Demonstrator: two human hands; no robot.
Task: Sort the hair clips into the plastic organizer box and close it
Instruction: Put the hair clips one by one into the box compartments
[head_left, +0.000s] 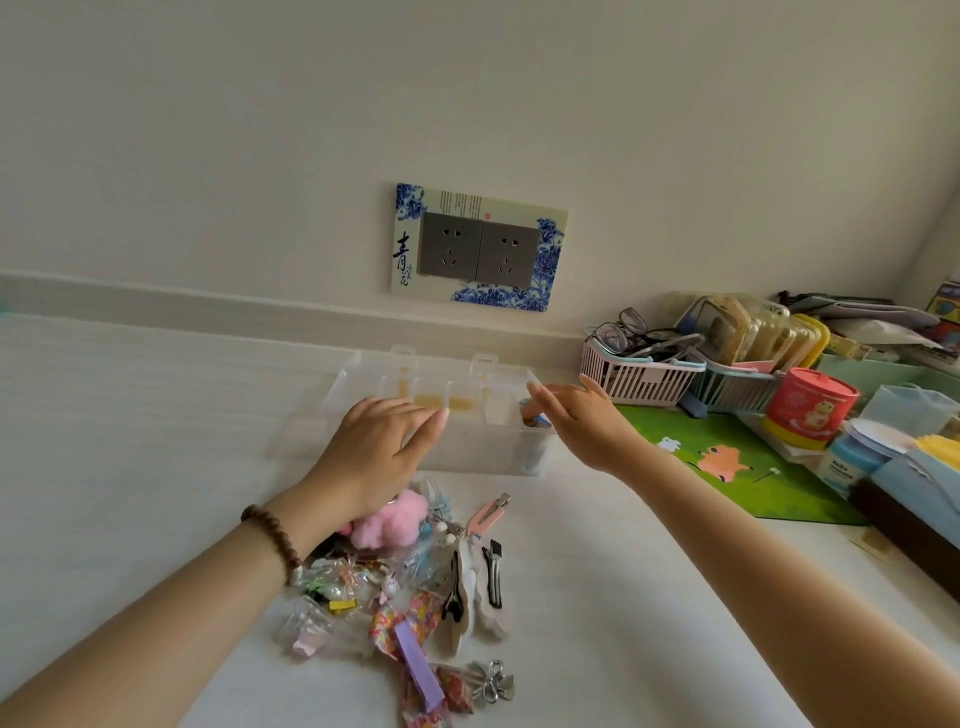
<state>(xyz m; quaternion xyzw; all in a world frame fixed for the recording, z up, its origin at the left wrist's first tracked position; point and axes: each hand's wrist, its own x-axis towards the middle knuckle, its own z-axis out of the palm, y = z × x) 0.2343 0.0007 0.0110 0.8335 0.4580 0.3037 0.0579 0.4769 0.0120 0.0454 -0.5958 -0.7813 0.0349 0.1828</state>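
A clear plastic organizer box (483, 447) stands on the white table, its lid raised at the back with two latches showing. Inside are several compartments, and something blue and orange lies at its right end. My left hand (374, 452) reaches over the box's front left with fingers straight, holding nothing. My right hand (582, 421) is at the box's right end, fingers extended and empty. A heap of hair clips (410, 587) lies in front of the box: a pink fluffy one, a pink duckbill clip, black clips, a purple clip, a silver bow.
Pink and teal baskets (649, 379) with glasses and phone cases stand at the right by the wall. A red and yellow tub (805, 405), a green mat (727, 462) and blue packets crowd the right side. A wall socket (478, 249) sits above the box.
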